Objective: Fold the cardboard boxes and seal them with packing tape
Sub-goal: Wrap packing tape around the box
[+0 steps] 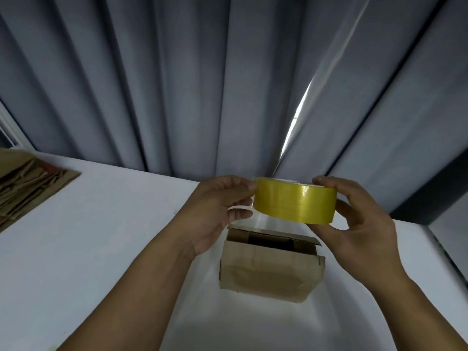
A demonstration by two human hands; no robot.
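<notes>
Two bare hands were raised in front of the person, sharing one thing between them: a yellow roll of glossy packing tape (293,201), held in the air with its round opening upward and its broad yellow band turned towards the person; the right hand (359,214) gripped it from the right, thumb on the top rim and fingers curled under the bottom edge; the left hand (217,206) met it from the other side, thumb and forefinger pinched at the roll's left edge while the lower fingers curled loosely just beneath; whether a loose end of tape lay under those fingertips I could not tell. Below the roll, and apart from it, a small brown cardboard box (271,269) stood on the white worktop (101,224); its top was open, the flaps partly turned in and a dark hollow showing between them; its near face was creased. At the far left of the worktop lay a stack of flattened brown cardboard (30,181), well apart from the box. Behind the worktop hung a grey pleated curtain (177,84); a narrow slit of daylight (296,117) showed between two of its folds, above the roll.
</notes>
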